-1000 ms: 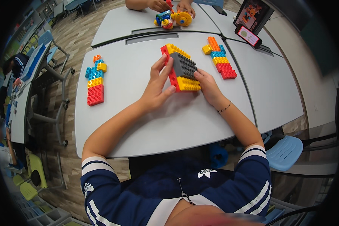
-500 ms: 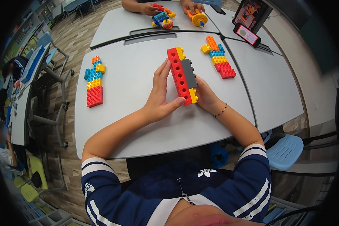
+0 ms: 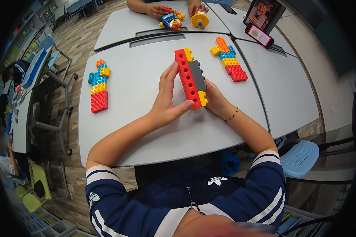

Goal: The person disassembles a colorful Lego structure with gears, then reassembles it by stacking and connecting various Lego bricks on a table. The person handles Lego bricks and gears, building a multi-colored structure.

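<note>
Between my two hands, above the table, stands a block assembly (image 3: 188, 79): a long red beam with a row of holes, joined to a grey brick and a yellow brick at each end. My left hand (image 3: 167, 93) grips its left side, with the thumb at the lower end and the fingers along the upper part. On the other side my right hand (image 3: 216, 98) holds it near the grey and lower yellow bricks; most of those fingers are hidden behind it. A brick figure (image 3: 99, 89) in red, yellow, blue and orange lies to the left, and a similar brick figure (image 3: 230, 60) lies to the right.
Across the white table (image 3: 134, 71), another person's hands (image 3: 157, 11) handle a colourful block model (image 3: 172, 20) and a yellow gear wheel (image 3: 199, 20). At the far right a phone (image 3: 259, 36) leans against a tablet (image 3: 264, 15). A blue chair (image 3: 301, 158) is at the right.
My hands and the block assembly have barely moved. Across the table, the other person's yellow gear wheel has shifted left and turned to face me more.
</note>
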Action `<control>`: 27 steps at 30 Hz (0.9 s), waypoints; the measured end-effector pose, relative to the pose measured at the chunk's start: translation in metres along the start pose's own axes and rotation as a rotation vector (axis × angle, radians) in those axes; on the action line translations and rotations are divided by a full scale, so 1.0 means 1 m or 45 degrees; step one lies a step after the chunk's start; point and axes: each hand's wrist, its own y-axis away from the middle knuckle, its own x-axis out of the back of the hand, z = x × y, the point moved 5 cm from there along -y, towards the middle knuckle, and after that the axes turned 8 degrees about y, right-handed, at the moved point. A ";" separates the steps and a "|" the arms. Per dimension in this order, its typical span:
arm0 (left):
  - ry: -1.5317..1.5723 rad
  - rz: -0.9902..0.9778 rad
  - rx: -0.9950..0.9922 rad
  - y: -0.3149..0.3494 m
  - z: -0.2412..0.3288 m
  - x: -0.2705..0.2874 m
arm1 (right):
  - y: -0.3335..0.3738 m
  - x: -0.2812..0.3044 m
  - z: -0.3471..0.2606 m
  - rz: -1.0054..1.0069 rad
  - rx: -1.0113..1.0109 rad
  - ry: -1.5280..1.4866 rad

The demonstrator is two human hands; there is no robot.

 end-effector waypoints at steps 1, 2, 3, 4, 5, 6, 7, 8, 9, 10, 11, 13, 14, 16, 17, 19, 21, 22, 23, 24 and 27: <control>0.004 -0.002 0.006 0.000 0.000 0.000 | 0.000 0.000 0.000 0.008 0.003 -0.002; 0.004 -0.003 0.008 0.000 0.001 0.000 | 0.000 0.000 0.000 0.015 0.005 -0.005; 0.004 -0.001 0.005 0.000 0.001 0.001 | 0.000 0.001 -0.001 0.053 0.038 0.014; 0.001 0.001 -0.002 0.000 0.002 0.001 | -0.001 0.003 -0.003 0.092 0.072 0.032; -0.003 0.003 -0.009 0.000 0.002 0.002 | -0.001 0.004 -0.004 0.132 0.099 0.047; 0.032 0.022 0.016 0.000 0.001 0.003 | -0.002 0.008 -0.007 0.209 0.129 0.154; 0.066 0.041 0.040 0.000 -0.001 0.004 | -0.003 0.012 -0.010 0.287 0.153 0.257; 0.101 0.061 0.064 0.000 -0.003 0.005 | -0.003 0.018 -0.011 0.406 0.132 0.358; 0.152 0.094 0.109 0.000 -0.007 0.006 | -0.001 0.018 -0.014 0.399 0.200 0.402; 0.203 0.127 0.153 0.001 -0.011 0.006 | 0.000 0.020 -0.015 0.433 0.224 0.444; 0.254 0.161 0.197 0.001 -0.017 0.007 | 0.001 0.021 -0.017 0.437 0.292 0.477; 0.151 0.164 0.249 0.001 -0.029 0.012 | -0.002 0.027 -0.012 0.501 0.247 0.571; 0.106 0.170 0.229 0.001 -0.034 0.016 | -0.003 0.030 -0.010 0.528 0.234 0.611; 0.070 0.202 0.258 0.002 -0.049 0.020 | -0.005 0.035 -0.005 0.526 0.221 0.696; 0.062 0.218 0.285 0.002 -0.056 0.023 | -0.006 0.039 -0.002 0.538 0.199 0.736; -0.074 0.139 0.307 0.004 -0.067 0.028 | -0.008 0.045 0.000 0.529 0.173 0.885; -0.240 0.056 0.392 0.006 -0.077 0.032 | -0.009 0.049 0.001 0.550 0.161 1.007; -0.342 0.012 0.446 0.007 -0.081 0.034 | -0.009 0.051 0.002 0.572 0.168 1.054; -0.458 -0.031 0.491 0.009 -0.084 0.036 | -0.009 0.051 0.001 0.589 0.189 1.085; -0.451 -0.061 0.516 0.009 -0.086 0.036 | -0.009 0.051 0.001 0.602 0.188 1.137; -0.535 -0.127 0.535 0.009 -0.087 0.036 | -0.008 0.050 -0.002 0.621 0.212 1.252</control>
